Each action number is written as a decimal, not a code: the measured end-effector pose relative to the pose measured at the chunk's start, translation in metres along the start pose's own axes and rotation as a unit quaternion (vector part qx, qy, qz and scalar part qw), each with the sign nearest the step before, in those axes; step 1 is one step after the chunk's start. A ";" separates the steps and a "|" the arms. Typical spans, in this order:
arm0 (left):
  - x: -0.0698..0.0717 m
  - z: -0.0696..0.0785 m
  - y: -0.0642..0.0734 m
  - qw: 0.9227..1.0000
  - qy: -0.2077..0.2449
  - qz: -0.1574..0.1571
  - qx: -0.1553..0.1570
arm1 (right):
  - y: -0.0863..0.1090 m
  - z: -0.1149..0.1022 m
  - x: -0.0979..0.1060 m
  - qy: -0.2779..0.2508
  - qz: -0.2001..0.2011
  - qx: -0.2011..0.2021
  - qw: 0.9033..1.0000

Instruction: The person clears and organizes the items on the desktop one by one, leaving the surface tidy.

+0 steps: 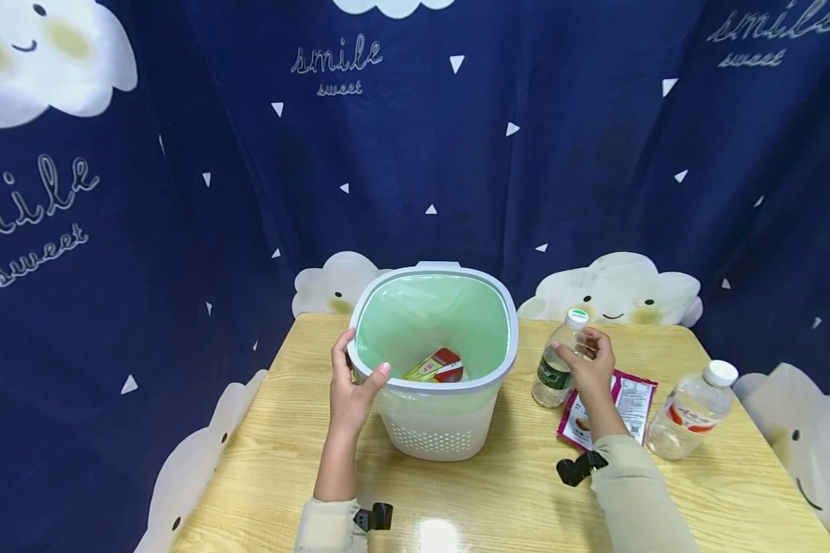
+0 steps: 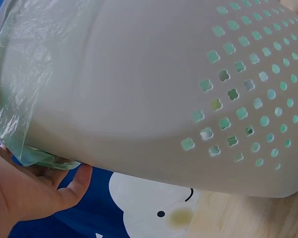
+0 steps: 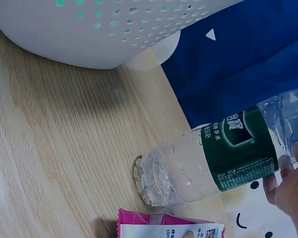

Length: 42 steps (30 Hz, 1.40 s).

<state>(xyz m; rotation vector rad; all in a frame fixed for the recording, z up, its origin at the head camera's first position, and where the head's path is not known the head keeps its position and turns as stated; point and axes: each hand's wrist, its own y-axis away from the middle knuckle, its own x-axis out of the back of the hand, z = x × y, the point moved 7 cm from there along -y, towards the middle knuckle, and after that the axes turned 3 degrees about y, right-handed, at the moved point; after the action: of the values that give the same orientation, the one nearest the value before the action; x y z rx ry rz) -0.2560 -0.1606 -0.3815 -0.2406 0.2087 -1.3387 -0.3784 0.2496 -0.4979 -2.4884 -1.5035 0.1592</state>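
A white trash bin (image 1: 404, 426) with a pale green plastic liner (image 1: 401, 315) stands on the table. My left hand (image 1: 351, 392) holds its rim at the front left corner, thumb along the front edge; the left wrist view shows the fingers at the liner's folded-over edge (image 2: 27, 134). My right hand (image 1: 593, 367) grips a clear plastic water bottle (image 3: 241, 148) with a green label by its upper part, just below the white cap (image 1: 577, 317). The bottle leans slightly; whether its base touches the table I cannot tell. Inside the bin lies a red and yellow package (image 1: 434, 366).
A pink-edged snack packet (image 1: 632, 403) lies flat under my right wrist. Right of it stands a larger clear bottle (image 1: 685, 418) with a red-and-white label and white cap. A blue curtain (image 1: 415, 153) hangs behind the wooden table (image 1: 526, 491).
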 end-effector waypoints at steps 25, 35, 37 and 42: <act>0.001 0.000 0.002 1.000 -0.016 0.001 0.005 | 0.056 -0.071 0.016 -0.026 -0.019 -0.050 0.998; 0.001 0.000 0.001 1.000 -0.012 0.004 0.001 | 0.062 -0.113 0.014 0.005 -0.070 -0.012 0.997; 0.001 0.000 0.001 1.000 -0.009 0.003 -0.002 | 0.062 -0.122 0.014 0.016 -0.079 -0.005 0.997; 0.001 0.000 0.001 1.000 -0.002 0.002 -0.008 | 0.059 -0.141 0.012 0.039 -0.111 0.006 0.993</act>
<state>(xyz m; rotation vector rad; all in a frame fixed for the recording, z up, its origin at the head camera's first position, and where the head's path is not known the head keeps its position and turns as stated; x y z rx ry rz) -0.2551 -0.1613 -0.3816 -0.2562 0.2153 -1.3327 -0.2921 0.2141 -0.3760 -2.2692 -1.7251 0.0323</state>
